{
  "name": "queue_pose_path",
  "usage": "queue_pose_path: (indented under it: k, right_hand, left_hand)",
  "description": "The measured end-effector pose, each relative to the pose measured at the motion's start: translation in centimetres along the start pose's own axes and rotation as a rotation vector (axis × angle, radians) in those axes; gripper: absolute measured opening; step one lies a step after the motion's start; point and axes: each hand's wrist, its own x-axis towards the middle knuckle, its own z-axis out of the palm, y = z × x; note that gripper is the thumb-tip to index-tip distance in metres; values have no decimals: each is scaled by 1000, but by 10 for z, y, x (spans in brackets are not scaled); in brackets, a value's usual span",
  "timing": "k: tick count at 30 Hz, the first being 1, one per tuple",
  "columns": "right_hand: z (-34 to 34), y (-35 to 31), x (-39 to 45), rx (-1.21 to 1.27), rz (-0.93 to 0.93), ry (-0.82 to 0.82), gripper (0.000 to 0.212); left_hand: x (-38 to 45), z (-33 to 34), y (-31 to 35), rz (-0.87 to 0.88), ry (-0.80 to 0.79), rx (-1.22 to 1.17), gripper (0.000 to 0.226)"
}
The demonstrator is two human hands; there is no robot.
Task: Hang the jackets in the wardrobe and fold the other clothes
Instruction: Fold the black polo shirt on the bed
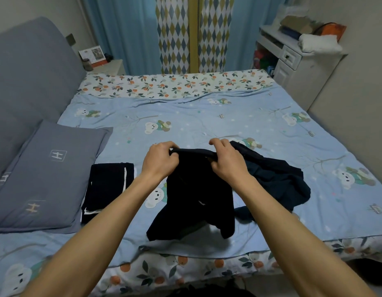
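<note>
**Both hands hold a dark garment up over the near half of the bed**

The bed (185,116) fills most of the view, covered by a light blue sheet with bear prints; a floral band runs along its far edge and another along its near edge. The far half of the bed is bare sheet — the widest open stretch. On the left edge, a grey pillow (46,174) lies against a grey padded headboard (29,78). On the right, a narrow strip of floor separates the bed from the wall, with a white desk (292,61) at the far right corner. Blue curtains (125,33) hang behind the far edge.

The left hand (159,159) and the right hand (225,160) are close together, fingers curled, each gripping the top edge of a dark garment (196,194) — what kind of garment it is cannot be told. The cloth hangs down from the hands, and its lower end reaches the sheet near the near edge of the bed.

Just right of it, touching or overlapping it, a dark blue garment (277,181) lies crumpled on the sheet. To the left, between the pillow and the left forearm, a folded dark garment with white stripes (108,189) lies flat.
</note>
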Motion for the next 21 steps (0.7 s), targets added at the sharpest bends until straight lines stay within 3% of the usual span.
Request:
queue_pose_path:
  k: [4,6,10,13,15,19,21]
  right_hand:
    - [15,3,-11,13,-82,204,18]
    - [16,6,-10,48,-78,182,21]
    - [7,10,-2,305,30,80,20]
    - [2,8,4,469,121,93,22]
    - [4,10,4,465,155,60,22]
    - [16,24,-8,454,222,-104,26]
    - [25,33,-13,299,241,-169,17]
  left_hand:
    - [-2,1,2,-21,9,-109,14]
    - [0,0,1,3,10,-111,12]
    - [3,0,-16,93,-3,326,22]
    - [3,6,-33,-3,-93,491,15]
    - [5,11,-36,-77,-95,407,9]
    - [16,14,-29,-261,35,-127,15]
    - [18,12,-29,-259,91,-163,15]
